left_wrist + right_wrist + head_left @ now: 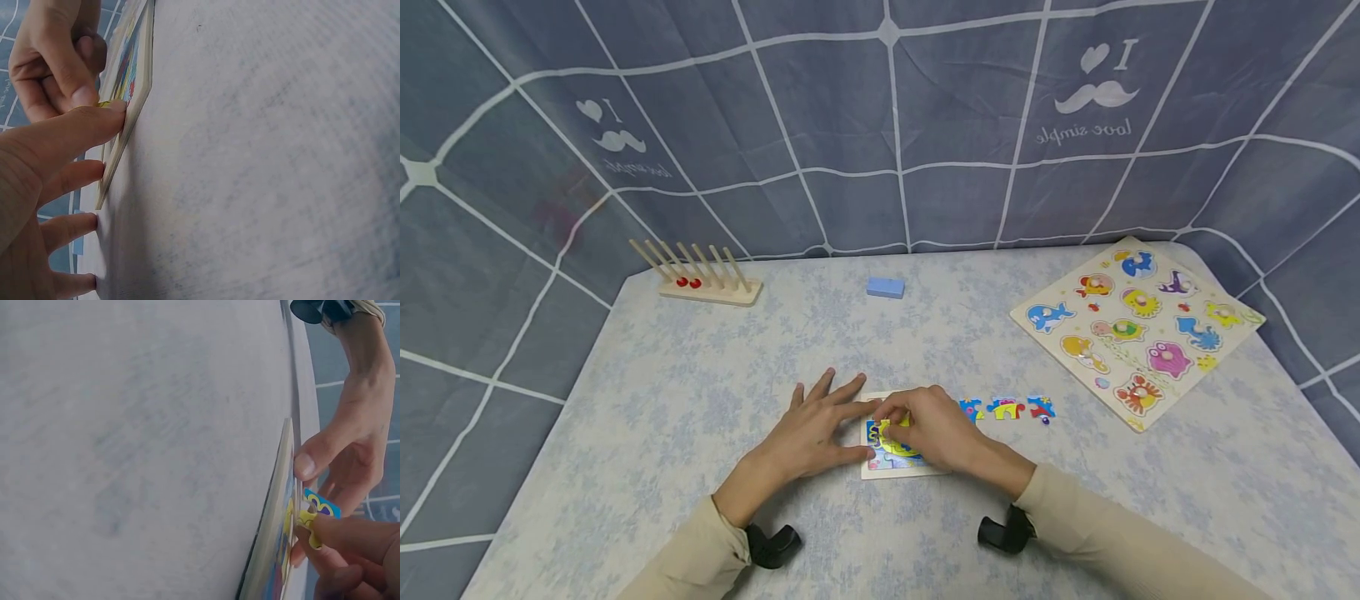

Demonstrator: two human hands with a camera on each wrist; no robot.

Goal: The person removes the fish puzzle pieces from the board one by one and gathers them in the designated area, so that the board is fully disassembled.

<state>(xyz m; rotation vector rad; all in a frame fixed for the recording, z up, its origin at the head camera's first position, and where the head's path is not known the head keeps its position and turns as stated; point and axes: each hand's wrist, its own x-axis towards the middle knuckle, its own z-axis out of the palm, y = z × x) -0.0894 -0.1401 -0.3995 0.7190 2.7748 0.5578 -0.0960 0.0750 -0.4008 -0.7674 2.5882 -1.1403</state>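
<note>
A small jigsaw puzzle in a pale wooden tray [904,476] lies on the table in front of me. My left hand [805,435] has its fingers spread at the tray's left side, thumb and forefinger touching its edge. Over the tray, my right hand [940,429] pinches a jigsaw piece [324,506] between thumb and fingers. In the right wrist view that piece is yellow, blue and purple and tilts up from the picture. Three loose jigsaw pieces, one of them yellow and red [1005,408], lie in a row right of the tray; my right hand partly covers the nearest.
At the back left stands a wooden peg rack [718,293] with two red beads. A blue block [885,287] lies at the back middle. A large sea-animal knob puzzle board [1116,375] lies angled at the right. Behind the table hangs a blue-grey curtain [835,108].
</note>
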